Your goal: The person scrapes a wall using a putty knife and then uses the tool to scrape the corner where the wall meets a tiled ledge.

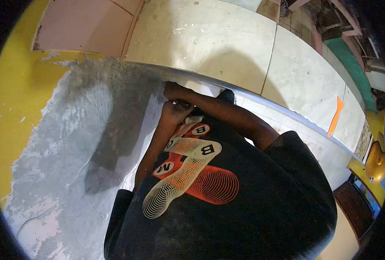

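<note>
My right hand (177,90) reaches across from the right and is closed, close to the grey wall and the underside of the pale slab. Just below it is my left hand (174,113), its fingers curled. Between the two hands a small dark shape shows, too hidden to name. Whatever either hand grips cannot be made out. To the left of both hands rises the wall (88,99), grey and bare with ragged edges of yellow paint (14,112). My black printed shirt fills the lower middle of the view.
An orange plastic scraper (336,116) lies near the edge of the cream slab (218,32), which has scattered flakes on it. A pinkish panel (86,26) stands at the upper left. White tiles (262,110) show below the slab. At the far right is a shiny yellow object (376,162).
</note>
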Action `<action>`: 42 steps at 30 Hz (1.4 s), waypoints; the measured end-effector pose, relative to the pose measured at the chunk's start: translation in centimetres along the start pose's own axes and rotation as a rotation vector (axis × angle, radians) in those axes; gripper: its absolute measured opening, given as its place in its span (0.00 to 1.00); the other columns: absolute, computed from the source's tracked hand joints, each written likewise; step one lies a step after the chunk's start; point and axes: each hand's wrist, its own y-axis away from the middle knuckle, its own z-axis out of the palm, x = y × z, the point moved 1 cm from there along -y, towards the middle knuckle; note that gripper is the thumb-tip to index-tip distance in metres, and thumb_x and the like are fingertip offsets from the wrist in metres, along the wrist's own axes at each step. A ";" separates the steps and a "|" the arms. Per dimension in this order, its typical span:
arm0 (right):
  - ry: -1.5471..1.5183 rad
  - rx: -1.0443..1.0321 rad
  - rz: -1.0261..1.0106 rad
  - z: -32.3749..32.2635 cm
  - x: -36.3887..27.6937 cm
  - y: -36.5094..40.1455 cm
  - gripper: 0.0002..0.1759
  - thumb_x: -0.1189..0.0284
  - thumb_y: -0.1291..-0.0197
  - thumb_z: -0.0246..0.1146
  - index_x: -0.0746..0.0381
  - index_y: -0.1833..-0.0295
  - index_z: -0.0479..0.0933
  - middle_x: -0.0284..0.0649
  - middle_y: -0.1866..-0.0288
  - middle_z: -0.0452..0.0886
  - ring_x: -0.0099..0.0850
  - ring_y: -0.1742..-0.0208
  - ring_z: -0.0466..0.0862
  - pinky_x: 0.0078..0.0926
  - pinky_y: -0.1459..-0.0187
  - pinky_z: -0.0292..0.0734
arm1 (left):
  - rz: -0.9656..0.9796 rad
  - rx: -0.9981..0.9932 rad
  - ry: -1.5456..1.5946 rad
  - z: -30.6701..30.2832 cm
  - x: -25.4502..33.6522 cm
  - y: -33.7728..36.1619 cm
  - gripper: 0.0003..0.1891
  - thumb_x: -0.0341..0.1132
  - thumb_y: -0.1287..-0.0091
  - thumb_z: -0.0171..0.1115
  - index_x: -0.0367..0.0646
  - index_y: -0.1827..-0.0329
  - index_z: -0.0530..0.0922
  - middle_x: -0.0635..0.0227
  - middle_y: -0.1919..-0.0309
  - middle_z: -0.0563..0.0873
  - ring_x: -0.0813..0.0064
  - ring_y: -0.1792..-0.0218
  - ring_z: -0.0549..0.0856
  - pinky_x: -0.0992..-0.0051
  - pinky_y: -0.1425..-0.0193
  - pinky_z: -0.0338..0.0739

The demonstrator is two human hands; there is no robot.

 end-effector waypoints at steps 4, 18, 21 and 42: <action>0.157 0.251 0.176 1.2 -2.4 0.1 0.11 0.70 0.65 0.64 0.67 0.74 0.81 0.52 0.65 0.80 0.47 0.61 0.77 0.41 0.58 0.74 | 0.013 -0.016 0.087 -2.4 0.5 -0.1 0.13 0.40 0.35 0.48 0.39 0.58 0.71 0.61 0.62 0.78 0.67 0.57 0.76 0.63 0.44 0.68; -0.577 0.464 0.437 -4.1 -5.7 5.1 0.21 0.75 0.51 0.55 0.71 0.49 0.69 0.61 0.60 0.77 0.50 0.62 0.80 0.44 0.62 0.74 | 0.217 -0.205 -0.532 -1.5 1.2 -2.0 0.14 0.41 0.33 0.45 0.42 0.55 0.72 0.61 0.62 0.78 0.68 0.56 0.77 0.64 0.47 0.71; -0.465 0.351 0.427 -2.9 -3.9 3.6 0.20 0.75 0.51 0.55 0.71 0.51 0.70 0.61 0.61 0.77 0.50 0.63 0.80 0.44 0.62 0.74 | 0.056 -0.065 -0.175 -2.2 1.5 -2.5 0.15 0.41 0.32 0.45 0.42 0.52 0.72 0.61 0.59 0.78 0.67 0.54 0.77 0.63 0.46 0.72; -0.053 0.369 0.309 2.6 2.1 -1.4 0.15 0.76 0.53 0.55 0.71 0.58 0.74 0.60 0.68 0.77 0.49 0.67 0.81 0.44 0.65 0.74 | -0.004 -0.051 -0.144 0.8 1.0 -2.1 0.17 0.42 0.33 0.47 0.41 0.48 0.72 0.60 0.49 0.78 0.63 0.47 0.77 0.60 0.41 0.70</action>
